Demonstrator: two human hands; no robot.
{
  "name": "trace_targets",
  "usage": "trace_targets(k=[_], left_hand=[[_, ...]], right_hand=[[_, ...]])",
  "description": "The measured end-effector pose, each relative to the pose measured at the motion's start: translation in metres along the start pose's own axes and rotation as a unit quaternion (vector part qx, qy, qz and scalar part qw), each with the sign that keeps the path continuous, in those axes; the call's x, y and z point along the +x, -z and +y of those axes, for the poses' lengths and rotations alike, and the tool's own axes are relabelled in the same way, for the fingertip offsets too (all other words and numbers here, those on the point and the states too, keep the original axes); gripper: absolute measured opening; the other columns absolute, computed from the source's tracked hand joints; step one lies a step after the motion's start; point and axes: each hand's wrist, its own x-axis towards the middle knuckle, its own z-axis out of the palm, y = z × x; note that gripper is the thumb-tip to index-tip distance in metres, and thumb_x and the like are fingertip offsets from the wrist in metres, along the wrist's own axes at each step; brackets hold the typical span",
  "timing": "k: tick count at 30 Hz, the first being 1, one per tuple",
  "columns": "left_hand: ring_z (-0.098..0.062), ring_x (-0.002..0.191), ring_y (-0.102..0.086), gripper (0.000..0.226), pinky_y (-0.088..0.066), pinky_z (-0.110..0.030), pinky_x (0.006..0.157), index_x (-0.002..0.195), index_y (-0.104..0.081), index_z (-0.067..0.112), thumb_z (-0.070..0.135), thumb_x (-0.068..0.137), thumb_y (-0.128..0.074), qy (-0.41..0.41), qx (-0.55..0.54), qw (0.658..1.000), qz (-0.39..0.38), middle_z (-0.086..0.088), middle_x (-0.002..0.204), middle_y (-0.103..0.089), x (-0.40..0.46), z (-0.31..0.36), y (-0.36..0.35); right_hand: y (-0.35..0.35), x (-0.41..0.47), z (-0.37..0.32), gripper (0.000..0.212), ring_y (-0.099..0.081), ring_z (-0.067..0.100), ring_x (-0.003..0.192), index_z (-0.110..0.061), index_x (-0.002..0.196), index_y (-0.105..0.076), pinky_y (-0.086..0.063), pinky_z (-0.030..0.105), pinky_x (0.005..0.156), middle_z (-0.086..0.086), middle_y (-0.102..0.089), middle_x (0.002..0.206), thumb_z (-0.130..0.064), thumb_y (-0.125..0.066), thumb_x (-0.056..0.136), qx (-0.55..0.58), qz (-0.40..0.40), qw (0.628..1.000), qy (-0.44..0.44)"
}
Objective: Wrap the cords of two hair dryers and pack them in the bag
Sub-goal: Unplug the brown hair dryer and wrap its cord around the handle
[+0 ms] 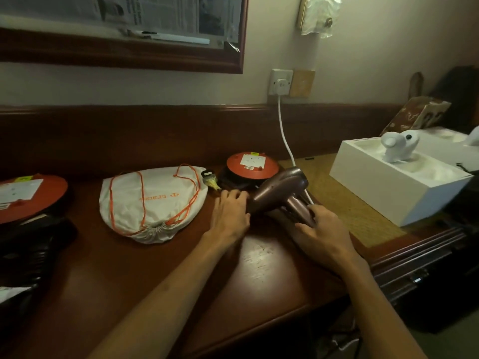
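A brown hair dryer (278, 193) lies tilted on the wooden desk (155, 268), right of centre. My right hand (321, 234) grips its handle, fingers curled round it. My left hand (230, 213) rests against the barrel's left end, fingers stretched forward on the desk and thumb touching the dryer. The dryer's cord is mostly hidden behind the hands; a black plug (209, 176) lies just beyond my left fingers. The white drawstring bag (150, 203) with orange cords lies flat to the left, its mouth gathered and facing me.
A red cable reel (252, 165) sits behind the dryer, another (28, 195) at far left above a dark object (31, 244). A white cable (283, 136) runs from the wall socket. An open white box (394, 182) stands on a woven mat at right.
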Motion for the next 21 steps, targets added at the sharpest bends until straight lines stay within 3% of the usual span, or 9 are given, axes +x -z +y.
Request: trace_targets(k=[3, 5, 6, 7, 9, 12, 14, 17, 21], left_hand=[[-0.024, 0.142, -0.028, 0.066, -0.025, -0.042, 0.118, 0.144, -0.043, 0.027, 0.033, 0.085, -0.074, -0.141, 0.014, 0.989, 0.031, -0.003, 0.156, -0.036, -0.003, 0.02, 0.03], [-0.023, 0.149, -0.015, 0.072, -0.009, -0.043, 0.122, 0.146, -0.041, 0.03, 0.044, 0.083, -0.075, -0.233, 0.062, 0.97, 0.02, -0.002, 0.164, -0.025, -0.004, 0.029, 0.042], [-0.022, 0.151, -0.015, 0.073, -0.003, -0.044, 0.123, 0.145, -0.044, 0.029, 0.047, 0.082, -0.075, -0.256, 0.079, 0.964, 0.004, -0.002, 0.163, -0.029, -0.003, 0.029, 0.046], [-0.022, 0.15, -0.025, 0.068, -0.001, -0.047, 0.123, 0.142, -0.05, 0.026, 0.047, 0.081, -0.075, -0.266, 0.075, 0.961, -0.012, -0.003, 0.156, -0.042, -0.003, 0.026, 0.05], [-0.021, 0.128, -0.057, 0.05, -0.009, -0.053, 0.124, 0.125, -0.064, 0.019, 0.043, 0.082, -0.074, -0.258, 0.007, 0.966, -0.023, -0.003, 0.125, -0.07, -0.006, 0.015, 0.058], [-0.01, 0.103, -0.068, 0.042, -0.023, -0.051, 0.12, 0.116, -0.069, 0.017, 0.042, 0.083, -0.076, -0.205, -0.089, 0.975, 0.016, 0.001, 0.102, -0.075, -0.018, -0.002, 0.063], [0.01, 0.09, -0.058, 0.039, -0.037, -0.038, 0.105, 0.112, -0.07, 0.02, 0.042, 0.082, -0.079, -0.157, -0.155, 0.975, 0.033, 0.015, 0.089, -0.067, -0.032, -0.009, 0.065], [0.006, 0.078, -0.056, 0.036, -0.041, -0.017, 0.07, 0.105, -0.069, 0.018, 0.042, 0.082, -0.081, -0.083, -0.241, 0.965, 0.055, 0.015, 0.081, -0.058, -0.053, -0.02, 0.07], [-0.013, 0.071, -0.071, 0.038, -0.059, -0.035, 0.067, 0.102, -0.07, 0.015, 0.046, 0.083, -0.078, -0.002, -0.3, 0.95, 0.083, -0.002, 0.08, -0.071, -0.075, -0.039, 0.066]], right_hand=[[0.03, 0.0, -0.026, 0.037, -0.061, 0.011, 0.09, -0.026, 0.116, -0.062, -0.054, 0.032, 0.08, -0.005, -0.065, 0.105, -0.034, -0.078, 0.084, -0.029, -0.056, 0.996, 0.06], [0.046, -0.002, -0.052, 0.039, -0.064, 0.013, 0.093, -0.027, 0.114, -0.063, -0.057, 0.037, 0.082, -0.004, -0.069, 0.106, -0.037, -0.081, 0.08, -0.054, -0.089, 0.987, 0.12], [0.052, -0.005, -0.065, 0.043, -0.066, 0.015, 0.095, -0.028, 0.115, -0.063, -0.058, 0.039, 0.084, -0.004, -0.069, 0.106, -0.039, -0.082, 0.078, -0.067, -0.101, 0.981, 0.154], [0.058, -0.006, -0.078, 0.045, -0.066, 0.016, 0.095, -0.027, 0.114, -0.063, -0.058, 0.039, 0.083, -0.005, -0.069, 0.104, -0.042, -0.083, 0.076, -0.088, -0.106, 0.975, 0.176], [0.069, -0.003, -0.099, 0.045, -0.062, 0.013, 0.079, -0.026, 0.096, -0.061, -0.054, 0.034, 0.071, -0.006, -0.065, 0.088, -0.058, -0.082, 0.071, -0.16, -0.084, 0.966, 0.186], [0.086, 0.008, -0.113, 0.062, -0.058, 0.011, 0.066, -0.027, 0.077, -0.055, -0.051, 0.031, 0.061, -0.006, -0.061, 0.074, -0.081, -0.076, 0.055, -0.201, -0.077, 0.967, 0.139], [0.098, 0.009, -0.115, 0.062, -0.066, 0.016, 0.068, -0.023, 0.088, -0.064, -0.061, 0.037, 0.064, -0.003, -0.066, 0.079, -0.073, -0.081, 0.056, -0.113, -0.103, 0.981, 0.118], [0.107, -0.002, -0.11, 0.041, -0.074, 0.024, 0.061, -0.014, 0.107, -0.065, -0.064, 0.039, 0.059, 0.007, -0.07, 0.084, -0.033, -0.085, 0.076, 0.148, -0.085, 0.976, 0.137], [0.084, -0.033, -0.093, 0.029, -0.069, 0.026, 0.048, -0.003, 0.113, -0.065, -0.06, 0.038, 0.048, 0.012, -0.07, 0.063, -0.014, -0.074, 0.089, 0.337, 0.037, 0.921, 0.191]])
